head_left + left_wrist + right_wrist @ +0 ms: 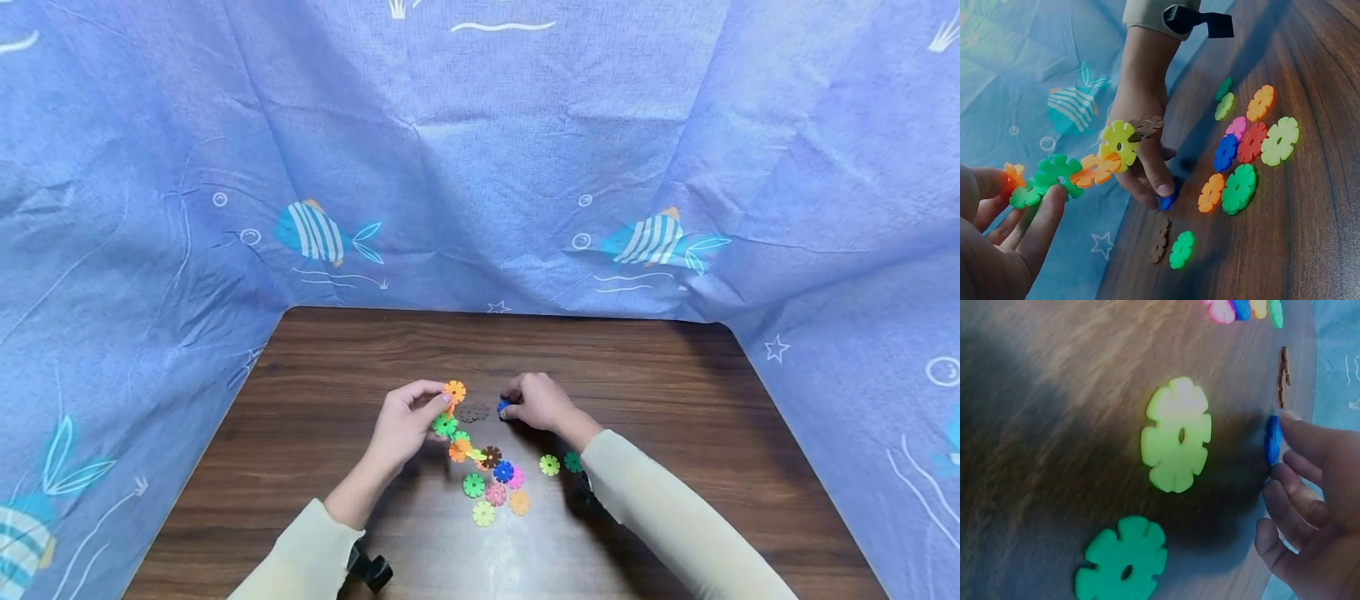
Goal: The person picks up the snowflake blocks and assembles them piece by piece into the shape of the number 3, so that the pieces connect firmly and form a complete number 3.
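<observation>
My left hand point(401, 423) pinches one end of a chain of interlocking flower-shaped plastic discs point(1058, 177), raised over the table. The chain runs from orange and green discs at the fingers through an orange disc point(1095, 170) and a yellow disc point(1117, 144) to a brown disc point(1146, 127) at its far end. Across from it, my right hand point(542, 402) has thumb and fingertips at the edges of a blue disc point(1273, 440), low at the tabletop. Brown discs point(474, 413) lie between the two hands.
Loose discs are scattered on the wooden table point(315, 367) nearer me, among them a pink-red disc point(496, 494) and a second blue disc point(1225, 153). A yellow-green disc point(1177, 434) and a dark green disc point(1124, 559) lie by the right forearm. A blue fish-print cloth point(480, 167) surrounds the table.
</observation>
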A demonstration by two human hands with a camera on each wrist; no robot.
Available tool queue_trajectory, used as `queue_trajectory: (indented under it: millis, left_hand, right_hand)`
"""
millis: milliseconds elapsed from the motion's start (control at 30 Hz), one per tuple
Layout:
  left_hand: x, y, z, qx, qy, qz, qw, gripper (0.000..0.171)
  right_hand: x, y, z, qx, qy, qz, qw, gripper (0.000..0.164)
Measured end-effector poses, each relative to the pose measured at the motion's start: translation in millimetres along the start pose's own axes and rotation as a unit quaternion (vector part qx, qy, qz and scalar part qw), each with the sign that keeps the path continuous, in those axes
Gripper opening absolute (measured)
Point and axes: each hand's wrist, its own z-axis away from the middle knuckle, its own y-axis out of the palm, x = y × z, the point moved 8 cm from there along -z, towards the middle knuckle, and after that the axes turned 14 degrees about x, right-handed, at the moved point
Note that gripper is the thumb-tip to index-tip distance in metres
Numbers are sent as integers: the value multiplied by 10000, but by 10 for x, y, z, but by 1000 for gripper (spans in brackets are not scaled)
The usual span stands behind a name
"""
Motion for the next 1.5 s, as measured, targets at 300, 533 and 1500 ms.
queue_trajectory:
  millis: [300, 533, 1500]
  left_hand:
    - [32, 37, -5, 94, -127, -14, 9999, 16]
    - [42, 78, -20, 207, -180, 1, 9996, 19]
    - [-43, 193, -9, 273, -80, 376, 9989, 21]
  right_hand:
    - [-39, -14, 32, -130, -199, -421, 9988, 15]
    - [52, -303, 183, -661, -536, -1890, 9783, 15]
    - [648, -623, 692, -1847, -2023, -2642, 9248, 7]
